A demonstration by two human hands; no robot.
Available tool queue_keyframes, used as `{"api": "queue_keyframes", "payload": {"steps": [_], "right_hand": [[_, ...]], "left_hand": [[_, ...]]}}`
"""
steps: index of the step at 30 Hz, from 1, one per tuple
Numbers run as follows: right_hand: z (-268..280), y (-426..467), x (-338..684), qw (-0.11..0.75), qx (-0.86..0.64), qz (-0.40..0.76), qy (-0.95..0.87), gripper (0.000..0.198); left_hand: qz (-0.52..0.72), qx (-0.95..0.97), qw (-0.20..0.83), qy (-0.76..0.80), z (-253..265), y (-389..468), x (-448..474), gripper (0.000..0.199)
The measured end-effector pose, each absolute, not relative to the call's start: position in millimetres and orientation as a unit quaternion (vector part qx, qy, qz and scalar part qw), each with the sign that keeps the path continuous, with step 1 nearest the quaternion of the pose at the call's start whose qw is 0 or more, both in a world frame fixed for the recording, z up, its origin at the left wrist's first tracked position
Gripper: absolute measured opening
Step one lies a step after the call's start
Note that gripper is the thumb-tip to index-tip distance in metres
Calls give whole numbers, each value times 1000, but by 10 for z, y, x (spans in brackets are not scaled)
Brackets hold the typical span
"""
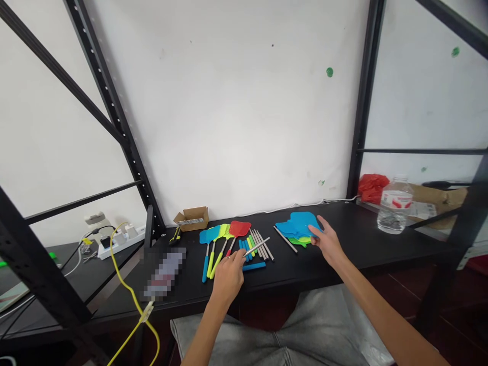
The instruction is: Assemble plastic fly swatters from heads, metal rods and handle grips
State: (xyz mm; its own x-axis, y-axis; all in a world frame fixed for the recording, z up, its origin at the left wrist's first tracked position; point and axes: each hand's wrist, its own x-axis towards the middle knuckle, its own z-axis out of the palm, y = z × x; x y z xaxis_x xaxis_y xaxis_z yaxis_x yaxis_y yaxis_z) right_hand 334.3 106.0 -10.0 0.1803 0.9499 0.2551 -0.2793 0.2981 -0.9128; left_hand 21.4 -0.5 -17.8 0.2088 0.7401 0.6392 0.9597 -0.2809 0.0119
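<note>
My left hand is closed around a thin silver metal rod that points up to the right. A blue handle lies just beside its fingers. On the right, my right hand pinches the edge of a blue fly swatter head on a pile of blue heads, with green heads underneath. Between the hands lie several metal rods and short blue and green handles. To the left rest fly swatters with handles: a blue one, yellow-green ones and a red one.
A small open cardboard box and a yellow-black cutter sit at the back left. A blurred-out flat device has a yellow cable. Right, a water bottle stands near a red bag. Black shelf posts frame the table.
</note>
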Motion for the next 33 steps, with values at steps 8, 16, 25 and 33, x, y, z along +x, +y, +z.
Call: {"api": "queue_keyframes", "payload": {"steps": [8, 16, 25, 33], "right_hand": [[-189, 955, 3020, 610, -351, 504, -500, 58], [-261, 894, 2868, 624, -369, 505, -469, 63], [-249, 905, 2876, 622, -374, 513, -458, 60], [-240, 897, 2873, 623, -373, 514, -457, 58]], "left_hand": [[-246, -755, 218, -567, -172, -17, 238, 26], [-245, -758, 214, -565, -176, -3, 238, 26], [-249, -766, 203, -557, -186, 6, 243, 29], [-250, -772, 200, -548, -205, 20, 227, 29]]}}
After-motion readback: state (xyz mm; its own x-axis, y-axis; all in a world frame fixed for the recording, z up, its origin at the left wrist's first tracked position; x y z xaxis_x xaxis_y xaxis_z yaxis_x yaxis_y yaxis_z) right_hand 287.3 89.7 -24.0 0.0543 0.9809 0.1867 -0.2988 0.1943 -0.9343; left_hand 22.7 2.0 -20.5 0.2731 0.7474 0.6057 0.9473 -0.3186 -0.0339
